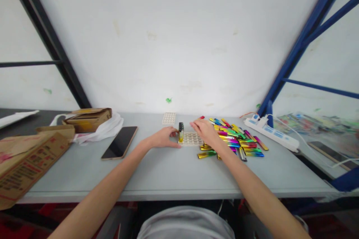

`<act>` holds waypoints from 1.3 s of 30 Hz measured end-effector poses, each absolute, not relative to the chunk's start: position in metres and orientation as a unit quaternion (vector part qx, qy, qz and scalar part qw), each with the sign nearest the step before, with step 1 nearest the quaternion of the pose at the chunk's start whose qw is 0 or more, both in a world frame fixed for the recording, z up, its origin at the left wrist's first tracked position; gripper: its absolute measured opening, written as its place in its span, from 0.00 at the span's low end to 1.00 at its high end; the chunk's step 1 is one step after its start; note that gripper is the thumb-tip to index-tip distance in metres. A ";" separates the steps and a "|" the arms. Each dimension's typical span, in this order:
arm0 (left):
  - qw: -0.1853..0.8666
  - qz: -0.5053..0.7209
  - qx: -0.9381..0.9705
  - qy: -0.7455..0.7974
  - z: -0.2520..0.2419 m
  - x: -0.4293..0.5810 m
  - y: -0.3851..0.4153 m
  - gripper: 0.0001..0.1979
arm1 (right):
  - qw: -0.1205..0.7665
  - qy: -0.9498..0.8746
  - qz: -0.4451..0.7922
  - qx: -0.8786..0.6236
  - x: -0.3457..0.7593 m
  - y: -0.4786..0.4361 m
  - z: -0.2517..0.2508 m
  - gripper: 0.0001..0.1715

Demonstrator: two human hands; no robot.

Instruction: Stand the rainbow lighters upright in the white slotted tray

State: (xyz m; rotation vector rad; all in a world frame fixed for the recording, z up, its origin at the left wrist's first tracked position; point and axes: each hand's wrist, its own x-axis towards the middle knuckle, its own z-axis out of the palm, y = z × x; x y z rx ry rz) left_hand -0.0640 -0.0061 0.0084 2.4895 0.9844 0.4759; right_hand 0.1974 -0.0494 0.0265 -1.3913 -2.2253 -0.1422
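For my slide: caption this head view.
Both hands at a white tray beside colourful lighters.

Both forearms bare to the frame edge; no sleeves, watch or rings visible. Left hand (164,138) and right hand (206,131) ungloved. Light grey garment (185,224) covers the torso at bottom centre.

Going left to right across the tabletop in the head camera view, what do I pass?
Big cardboard box → small cardboard box → phone → left hand → tray → right hand → pile of coloured lighters → power strip.
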 end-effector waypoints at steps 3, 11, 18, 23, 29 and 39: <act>0.213 0.170 0.893 0.358 0.009 -0.064 -0.007 0.34 | 0.222 -0.782 -0.079 -0.577 0.225 -0.034 0.023 0.18; 0.205 0.155 0.894 0.367 0.011 -0.063 -0.007 0.33 | 0.138 -0.759 -0.028 -0.635 0.262 -0.006 0.007 0.18; 0.205 0.155 0.893 0.369 0.013 -0.063 -0.008 0.32 | 0.203 -0.752 -0.020 -0.627 0.261 -0.005 0.004 0.17; 0.204 0.162 0.896 0.359 0.013 -0.063 -0.009 0.31 | 0.406 -0.721 0.083 -0.556 0.260 -0.001 0.001 0.12; 0.198 0.161 0.899 0.355 0.013 -0.063 -0.009 0.30 | 0.629 -0.509 0.413 -0.418 0.231 -0.004 0.004 0.28; 0.208 0.176 0.895 0.353 0.010 -0.064 -0.007 0.31 | 0.539 -0.571 0.517 -0.342 0.194 -0.043 0.026 0.32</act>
